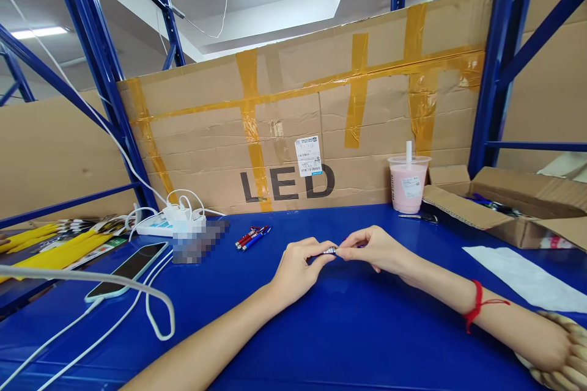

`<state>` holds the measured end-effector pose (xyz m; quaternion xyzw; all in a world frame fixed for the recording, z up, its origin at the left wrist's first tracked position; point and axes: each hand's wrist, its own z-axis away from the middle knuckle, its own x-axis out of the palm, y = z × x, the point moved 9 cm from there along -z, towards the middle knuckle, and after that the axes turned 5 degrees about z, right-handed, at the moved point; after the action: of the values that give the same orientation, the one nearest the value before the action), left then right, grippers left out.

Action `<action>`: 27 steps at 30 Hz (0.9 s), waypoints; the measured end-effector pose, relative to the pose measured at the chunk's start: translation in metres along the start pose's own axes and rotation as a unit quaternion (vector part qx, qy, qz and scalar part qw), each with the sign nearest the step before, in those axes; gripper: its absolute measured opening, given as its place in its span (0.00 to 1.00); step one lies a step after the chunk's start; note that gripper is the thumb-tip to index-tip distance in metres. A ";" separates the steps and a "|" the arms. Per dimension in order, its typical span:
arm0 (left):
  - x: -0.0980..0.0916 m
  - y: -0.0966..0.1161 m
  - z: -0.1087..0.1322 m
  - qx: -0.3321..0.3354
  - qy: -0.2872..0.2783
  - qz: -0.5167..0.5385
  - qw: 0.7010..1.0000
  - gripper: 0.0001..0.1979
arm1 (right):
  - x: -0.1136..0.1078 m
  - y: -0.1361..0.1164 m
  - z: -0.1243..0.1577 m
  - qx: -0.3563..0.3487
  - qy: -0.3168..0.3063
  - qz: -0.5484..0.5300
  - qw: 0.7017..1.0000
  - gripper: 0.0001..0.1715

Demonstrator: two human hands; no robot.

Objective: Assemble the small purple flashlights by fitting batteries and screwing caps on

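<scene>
My left hand [300, 263] and my right hand [373, 247] meet over the middle of the blue table [321, 330]. Both pinch a small pen [331, 250] between their fingertips; only a short silver part of it shows between the hands. A red string bracelet [474, 305] circles my right wrist. A small bunch of red and blue pens [252, 237] lies on the table a little to the left of my hands.
A pink drink cup with a straw [408, 183] stands at the back right beside an open cardboard box [504, 204]. A phone [128, 269] on a white cable, a power strip [169, 223] and yellow packets [50, 244] lie left. White paper [523, 278] lies right. A taped cardboard wall [298, 128] stands behind.
</scene>
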<state>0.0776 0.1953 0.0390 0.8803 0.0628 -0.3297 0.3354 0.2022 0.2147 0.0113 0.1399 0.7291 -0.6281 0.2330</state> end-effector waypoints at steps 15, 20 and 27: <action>0.001 0.004 0.000 0.021 -0.004 0.018 1.000 0.11 | 0.004 0.002 -0.002 -0.004 -0.037 -0.036 0.999 0.21; 0.004 0.002 0.001 0.010 -0.008 0.038 0.999 0.10 | 0.006 0.003 -0.002 -0.003 -0.054 -0.037 0.998 0.19; 0.008 -0.002 0.000 -0.028 -0.017 0.089 0.995 0.07 | 0.007 0.001 -0.003 -0.029 -0.060 -0.056 0.996 0.17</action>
<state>0.0836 0.1960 0.0331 0.8668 -0.0128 -0.3116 0.3891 0.1968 0.2169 0.0069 0.0542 0.7383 -0.6262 0.2445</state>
